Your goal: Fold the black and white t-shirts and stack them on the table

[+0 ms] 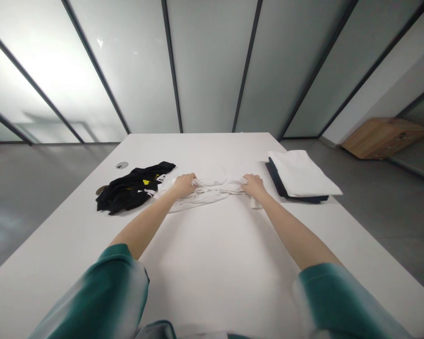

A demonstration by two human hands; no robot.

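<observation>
One white cloth (217, 189) is lying bunched in the middle of the table (212, 263), stretching from left to right between two bare hands. The left hand (184, 185) is gripping its left part, fingers curling over and clamping on the fabric; the right hand (253, 185) is pinching its right end, fingers closing on a gathered fold. A small flap of white is hanging just below the right hand.

To the left, one crumpled black garment (127, 190) is spreading out beside the white cloth; whether their edges are touching, I cannot tell. It is showing one yellow patch and several white marks, too small and creased for reading. Two round discs are sitting on that side: one pale disc (122, 165) on the far side, and one brownish disc (101, 189) partly hiding under the black garment.

To the right, two folded pieces are resting in a stack: one white piece (304, 174) is lying on one dark piece (276, 176). Nearest, two teal-and-white sleeves (102, 287) are covering the upper arms.
</observation>
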